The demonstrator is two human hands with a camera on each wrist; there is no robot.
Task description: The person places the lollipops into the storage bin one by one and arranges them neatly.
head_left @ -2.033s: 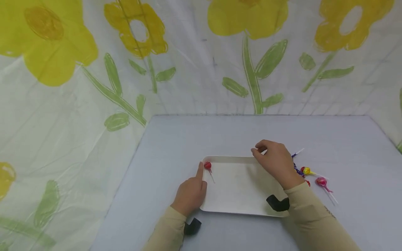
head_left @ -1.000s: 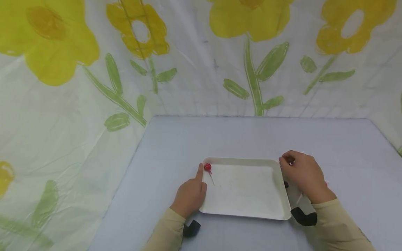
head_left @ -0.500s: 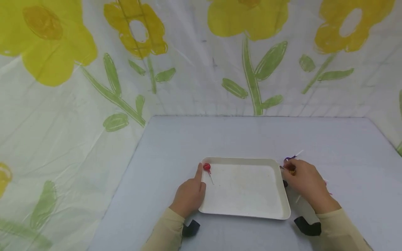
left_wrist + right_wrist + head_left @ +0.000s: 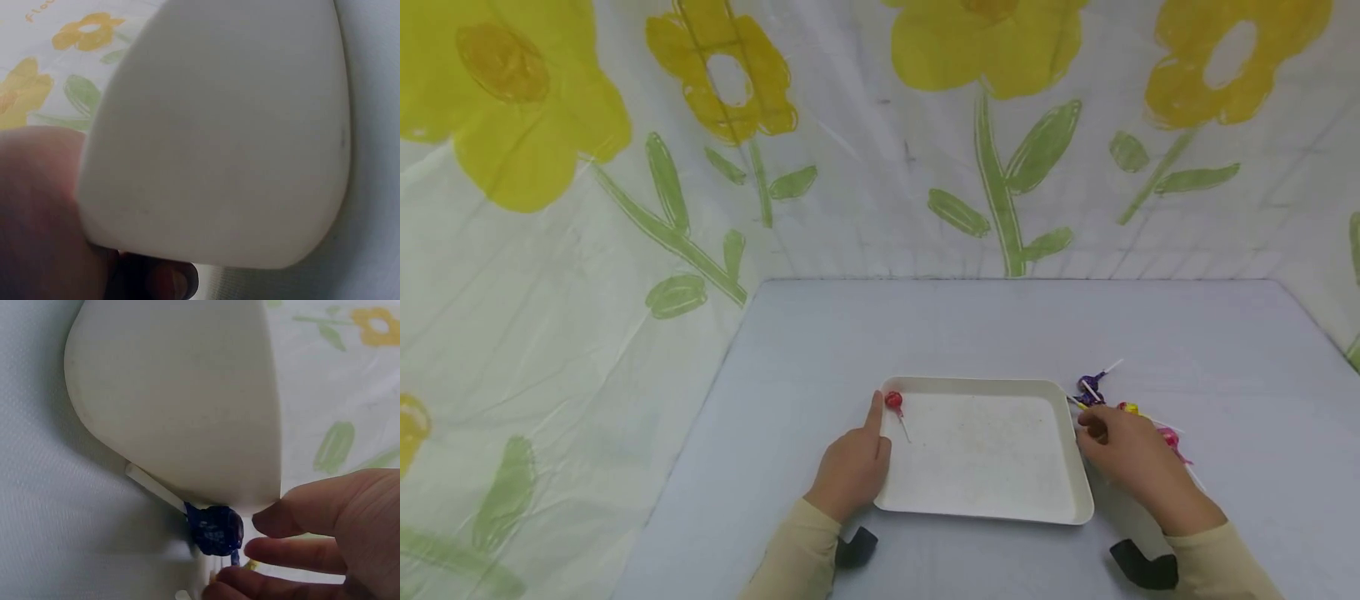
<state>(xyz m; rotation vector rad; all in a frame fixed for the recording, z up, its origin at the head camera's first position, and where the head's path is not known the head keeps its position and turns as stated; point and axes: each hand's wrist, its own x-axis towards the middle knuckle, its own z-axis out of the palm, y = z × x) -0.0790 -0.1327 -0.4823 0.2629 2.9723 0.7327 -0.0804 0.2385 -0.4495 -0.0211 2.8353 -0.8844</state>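
white tray (image 4: pixel 985 450) sits between the hands on the pale counter (image 4: pixel 970 325), probably so that both reach it easily. the left hand (image 4: pixel 852 465) rests at its left edge, index finger straight along the rim, likely to steady it; it seems to press rather than grip. inside the tray a red lollipop (image 4: pixel 893 400) lies in the far left corner, just beside that fingertip, where the walls may stop it rolling. the right hand (image 4: pixel 1126 448) is near the tray's right side, fingers loosely bent, grasping nothing that shows. just beyond its fingertips lie dark blue lollipops (image 4: pixel 1090 385); a yellow lollipop (image 4: pixel 1127 407) and a pink lollipop (image 4: pixel 1168 436), both partly hidden by it, seem grouped there for easy reach.
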